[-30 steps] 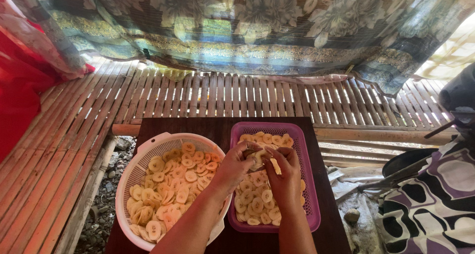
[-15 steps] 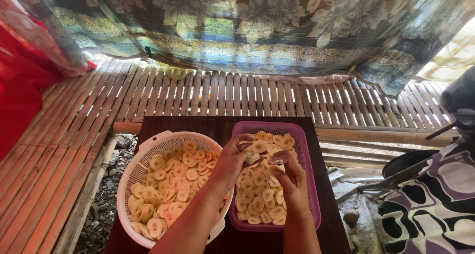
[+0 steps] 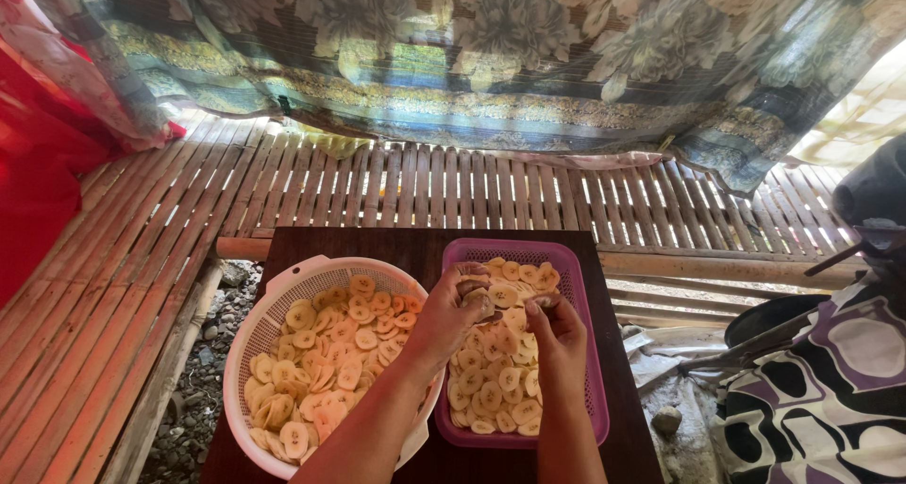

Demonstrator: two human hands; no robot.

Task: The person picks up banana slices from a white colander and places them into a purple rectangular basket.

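The left hand point(image 3: 453, 316) pinches a pale round banana slice point(image 3: 475, 301) between curled fingertips, over the purple tray point(image 3: 596, 390), just past the white colander's point(image 3: 247, 347) rim. Close beside it, the right hand point(image 3: 557, 333) curls loosely above the tray's heap of slices point(image 3: 491, 390); whether it grips one, I cannot tell. Both containers sit side by side on a dark wooden table point(image 3: 425, 243), bamboo slat flooring point(image 3: 123, 286) around it.
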